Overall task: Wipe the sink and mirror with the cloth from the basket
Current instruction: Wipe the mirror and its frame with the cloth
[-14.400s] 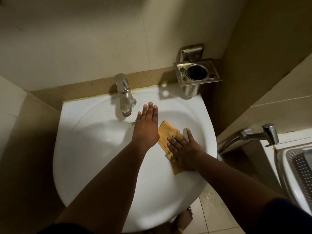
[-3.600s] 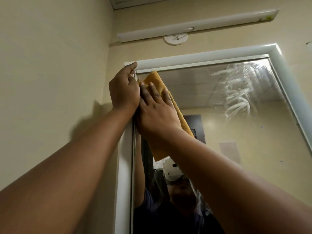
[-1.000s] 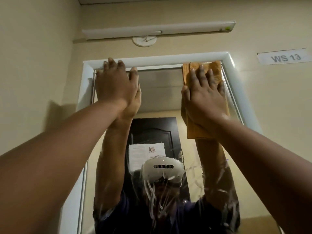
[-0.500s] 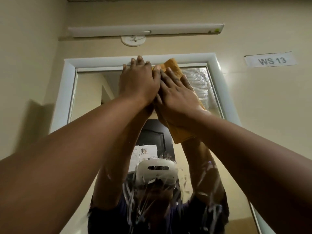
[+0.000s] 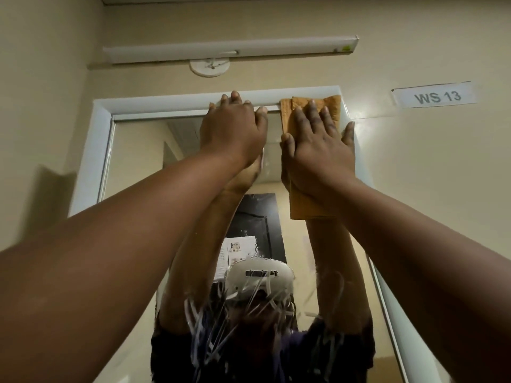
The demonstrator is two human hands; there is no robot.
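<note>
A wall mirror (image 5: 138, 161) in a white frame fills the middle of the head view. Wet streaks cross its lower glass. An orange cloth (image 5: 307, 205) lies flat against the mirror's top right corner and overlaps the frame there. My right hand (image 5: 318, 150) presses the cloth to the glass with straight, spread fingers. My left hand (image 5: 235, 131) lies flat on the glass just left of it, its fingertips on the frame's top bar. The sink and the basket are out of view.
A white tube light (image 5: 229, 49) and a round ceiling-rose fitting (image 5: 209, 67) hang on the wall above the mirror. A label reading WS 13 (image 5: 435, 95) is stuck to the wall at the right. A side wall stands close on the left.
My right hand has slid the cloth from the mirror's top middle to its top right corner. My left hand stayed near the top middle, so the hands have parted.
</note>
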